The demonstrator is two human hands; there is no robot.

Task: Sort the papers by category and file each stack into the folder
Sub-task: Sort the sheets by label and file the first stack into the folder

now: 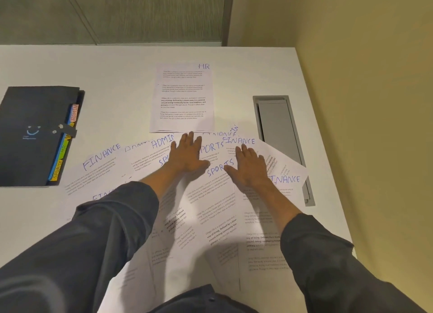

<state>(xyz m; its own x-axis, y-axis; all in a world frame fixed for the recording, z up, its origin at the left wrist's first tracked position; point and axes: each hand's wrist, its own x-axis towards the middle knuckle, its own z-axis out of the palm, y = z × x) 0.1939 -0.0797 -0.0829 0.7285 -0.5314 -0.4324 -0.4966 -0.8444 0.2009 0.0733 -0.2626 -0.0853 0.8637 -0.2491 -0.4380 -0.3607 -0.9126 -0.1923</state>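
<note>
White desk (pixel 70 61): left hand (pixel 187 155) and right hand (pixel 248 169) flat, fingers spread on loose papers (pixel 210 207), gripping nothing, likely fanning labels; HR sheet (pixel 182 97) set apart far.

Papers (pixel 210 195) read HR, FINANCE, ADMIN, SPORTS (folder (pixel 35 134) tabs likewise).

A white table (pixel 117 61) carries it all. Left of the HR sheet (pixel 182 97) lies a dark folder (pixel 35 134); loose papers (pixel 210 219) fan out nearer me.

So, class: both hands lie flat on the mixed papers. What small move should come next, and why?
Probably slide one SPORTS sheet free with the left hand to start a new stack: only the HR stack stands apart, the rest overlap.
</note>
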